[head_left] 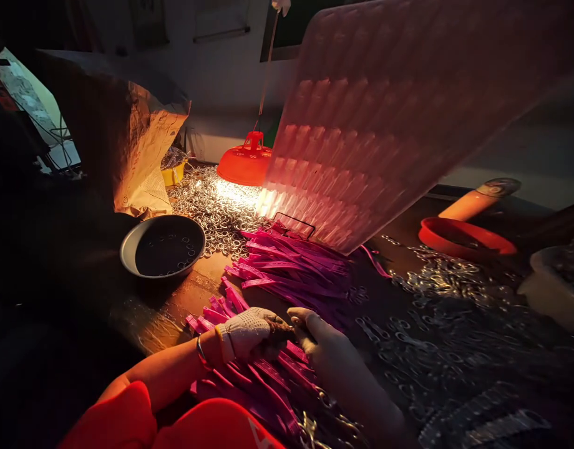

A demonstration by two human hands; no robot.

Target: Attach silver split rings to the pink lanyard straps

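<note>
The step in hand seems to be some close work of the fingers, done above the magenta straps (pixel 272 388) that lie across the tabletop (pixel 158 321) just before the person. The left hand (pixel 253 330) and the right hand (pixel 322 342) come together over these straps, with their fingertips very near to one another. Between them it is dark, so I cannot tell whether the fingers of either hand grip a strap end, a small metal piece or nothing. In my judgement, the next move calls for small, exact motions of the fingertips, with both wrists steady, because the straps lie crowded and the light here is weak. About the pose: the left forearm (pixel 172 374) enters from the lower left, and its hand, in a pale dotted glove (pixel 243 327), shows its back, the fingers bent and pointing to the right. The right forearm (pixel 374 393) rises from the lower right; its thumb and forefinger are bent toward the left fingertips, as for a pinch. Beyond the hands lies another bundle of straps (pixel 291 268), and to the right many metal clasps (pixel 437 343) are spread near the right forearm.
</note>
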